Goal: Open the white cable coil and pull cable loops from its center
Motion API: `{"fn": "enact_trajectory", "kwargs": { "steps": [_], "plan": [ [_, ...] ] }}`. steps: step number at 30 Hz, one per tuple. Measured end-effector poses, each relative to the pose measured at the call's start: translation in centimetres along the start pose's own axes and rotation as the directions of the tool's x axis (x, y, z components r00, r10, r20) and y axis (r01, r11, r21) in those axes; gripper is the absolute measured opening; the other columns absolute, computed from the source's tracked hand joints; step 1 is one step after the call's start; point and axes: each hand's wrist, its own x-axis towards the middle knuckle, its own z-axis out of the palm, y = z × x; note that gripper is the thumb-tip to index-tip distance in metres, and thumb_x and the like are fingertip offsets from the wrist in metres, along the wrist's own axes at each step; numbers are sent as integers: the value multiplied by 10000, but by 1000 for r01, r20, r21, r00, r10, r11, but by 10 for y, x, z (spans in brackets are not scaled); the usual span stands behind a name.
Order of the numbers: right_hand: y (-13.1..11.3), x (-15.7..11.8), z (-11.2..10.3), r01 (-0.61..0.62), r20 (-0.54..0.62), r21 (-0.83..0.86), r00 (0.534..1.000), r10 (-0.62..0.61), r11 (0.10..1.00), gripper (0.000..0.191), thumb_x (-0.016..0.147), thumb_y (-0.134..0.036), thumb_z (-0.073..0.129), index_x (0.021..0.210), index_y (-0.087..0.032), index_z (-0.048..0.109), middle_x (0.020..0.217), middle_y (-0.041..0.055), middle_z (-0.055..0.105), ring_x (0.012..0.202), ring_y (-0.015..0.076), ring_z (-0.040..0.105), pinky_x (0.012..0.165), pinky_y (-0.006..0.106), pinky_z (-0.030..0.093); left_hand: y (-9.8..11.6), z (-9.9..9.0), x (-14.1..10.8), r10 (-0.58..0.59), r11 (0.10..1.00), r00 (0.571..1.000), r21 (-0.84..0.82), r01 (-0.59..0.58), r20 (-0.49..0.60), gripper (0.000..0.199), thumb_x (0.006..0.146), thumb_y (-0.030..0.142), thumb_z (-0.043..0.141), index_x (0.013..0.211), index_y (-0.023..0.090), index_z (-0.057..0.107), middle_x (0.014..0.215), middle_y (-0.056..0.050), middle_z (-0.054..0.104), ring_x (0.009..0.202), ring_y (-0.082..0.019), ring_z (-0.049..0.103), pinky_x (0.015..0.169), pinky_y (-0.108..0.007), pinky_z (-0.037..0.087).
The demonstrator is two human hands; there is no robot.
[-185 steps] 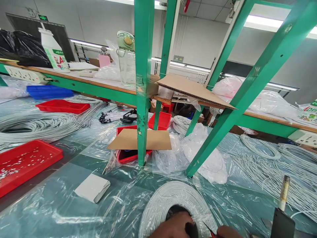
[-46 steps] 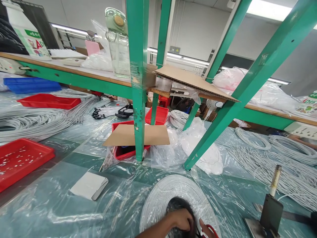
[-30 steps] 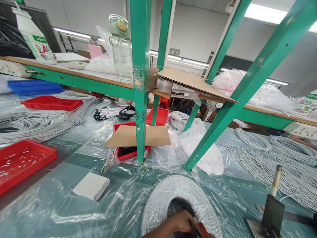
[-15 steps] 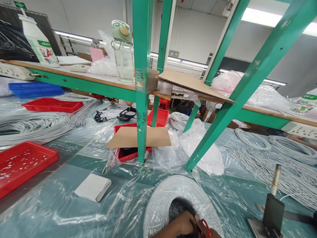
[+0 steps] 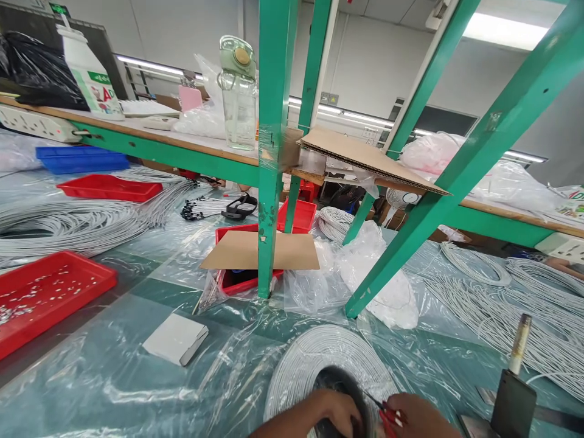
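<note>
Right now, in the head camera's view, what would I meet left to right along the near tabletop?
A red tray holding white bits, a flat white box, a pale cable coil with the left hand at its hole, the right hand holding a red-handled tool, a dark upright block.

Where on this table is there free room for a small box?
Most room: the table right of the near red tray, in front of the white card. A narrower patch separates card and cable coil. Crowded: around the left hand at the coil, and far right, under loose cables.
</note>
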Motion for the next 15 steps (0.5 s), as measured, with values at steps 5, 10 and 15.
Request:
{"fn": "enact_trajectory", "kwargs": {
  "steps": [5,10,15],
  "plan": [
    [37,17,4,159,-38,-224,984,-172,961,397,628,-151,550,1010,-158,658,1050,111,650,987,269,578,851,342,409,17,-8,-7,-41,999,993,-21,44,114,196,547,-7,595,581,182,559,478,109,468,461,-89,456,551,-204,401],
    [44,27,-2,140,159,-143,980,-117,980,279,563,-241,605,824,-252,701,941,67,681,888,266,615,751,325,440,19,-12,1,-32,997,982,-67,45,186,251,534,-68,629,524,167,539,435,120,483,441,-87,458,537,-203,397],
    [42,49,-8,282,284,-42,923,-259,959,157,551,-274,607,671,-242,702,667,36,654,625,206,611,585,287,412,11,-18,20,29,993,948,-118,9,316,247,474,-67,676,470,161,581,445,108,547,496,-116,536,532,-209,417]
  ]
}}
